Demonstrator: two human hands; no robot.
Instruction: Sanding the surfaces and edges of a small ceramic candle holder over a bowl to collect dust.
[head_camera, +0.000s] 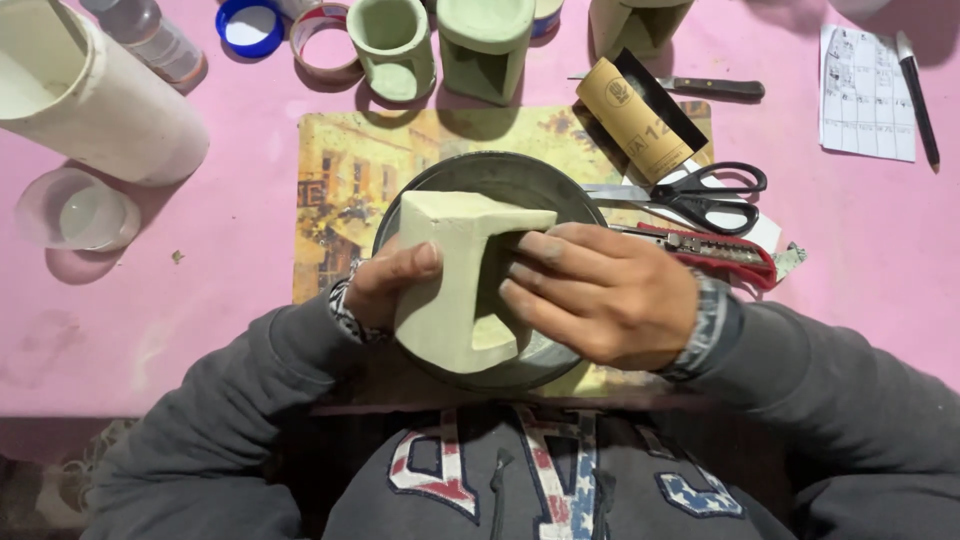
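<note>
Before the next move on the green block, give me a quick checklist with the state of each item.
1. Left hand gripping the green block: ok, fingers wrap its left side.
2. Right hand on the block: ok, fingertips sit in its side cutout.
3. Block over the round dish: ok.
4. Dish on the picture mat: ok.
5. Scissors and red cutter clear of the hands: not ok, the cutter lies right beside the right hand.
6. Whether the block rests on the dish: cannot tell.

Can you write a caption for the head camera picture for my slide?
Left hand and right hand hold a pale green clay block over a round metal dish on a pink table.
</note>
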